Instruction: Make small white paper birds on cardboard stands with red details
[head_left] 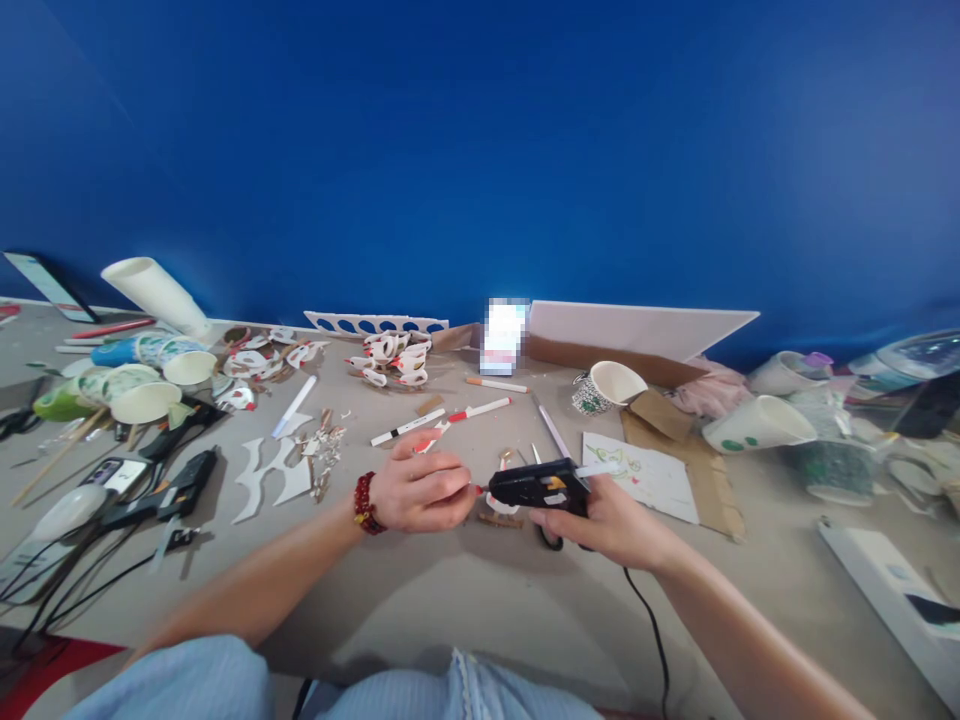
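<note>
My right hand (600, 515) is wrapped round a black hot glue gun (536, 487), whose nozzle points left. A pale glue stick (598, 469) juts from its rear. My left hand (427, 488) is closed in a pinch just left of the nozzle. A speck of red shows at those fingertips, but what they hold is too small to make out. Behind the left hand is a small white piece with red (433, 436); whether the hand touches it is unclear. Below the glue gun lie a white and red cutout (502, 505) and scissors (551, 540), partly hidden.
White cutouts with red tips (390, 358) are heaped at the back. Markers (480, 410), a patterned paper cup (609, 388) and a drawing on paper (645, 480) lie around. Another glue gun (187, 485) rests at left among cables. A lit phone (504, 335) leans near the blue wall.
</note>
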